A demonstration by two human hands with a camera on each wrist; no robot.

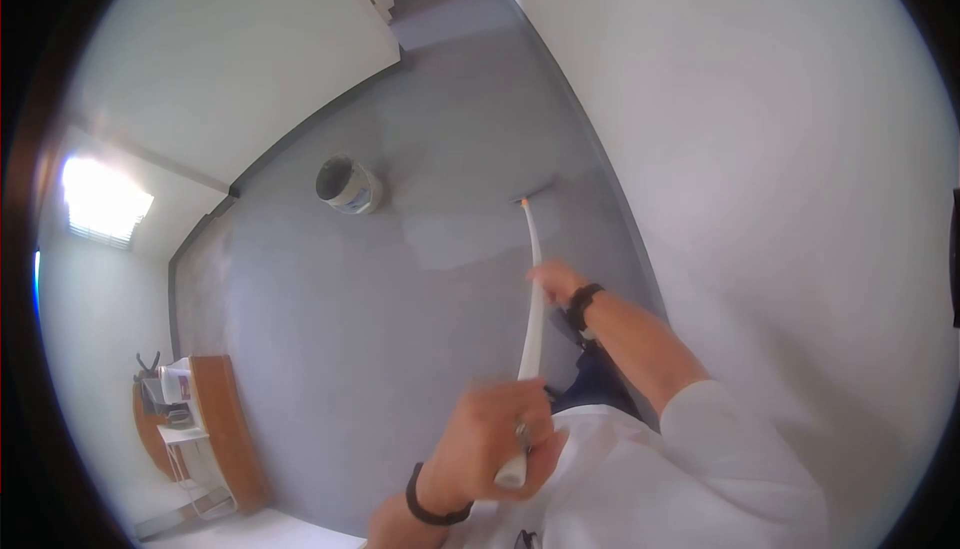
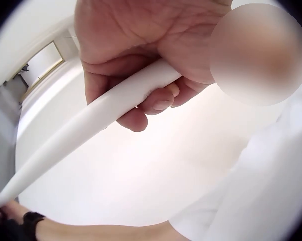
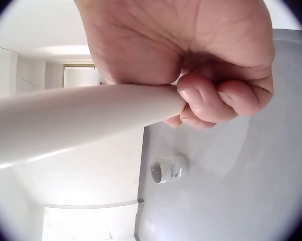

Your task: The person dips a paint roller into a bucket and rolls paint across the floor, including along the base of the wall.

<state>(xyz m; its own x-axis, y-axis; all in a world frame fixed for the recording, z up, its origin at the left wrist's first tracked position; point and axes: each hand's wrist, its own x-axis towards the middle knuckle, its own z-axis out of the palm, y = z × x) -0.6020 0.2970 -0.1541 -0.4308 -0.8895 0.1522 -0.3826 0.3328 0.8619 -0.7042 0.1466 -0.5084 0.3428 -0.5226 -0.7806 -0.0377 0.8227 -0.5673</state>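
Observation:
A long white pole [image 1: 534, 324] runs from near the chest down to a flat dark tool head [image 1: 535, 193] on the grey floor. My left hand [image 1: 495, 439] grips the pole's upper end; in the left wrist view the fingers of the hand [image 2: 146, 55] curl around the white pole [image 2: 75, 128]. Farther down, my right hand [image 1: 560, 282] holds the same pole, and in the right wrist view that hand [image 3: 191, 55] wraps its fingers round the pole [image 3: 85, 118]. A patch of floor beside the tool head looks wet and lighter.
A whitish bucket [image 1: 360, 192] stands on the floor left of the tool head. Walls edged by a dark strip rise on both sides, the right one [image 1: 780, 149] close to my right arm. A brown wooden panel [image 1: 228, 429] and a small white table [image 1: 183, 435] are at the lower left.

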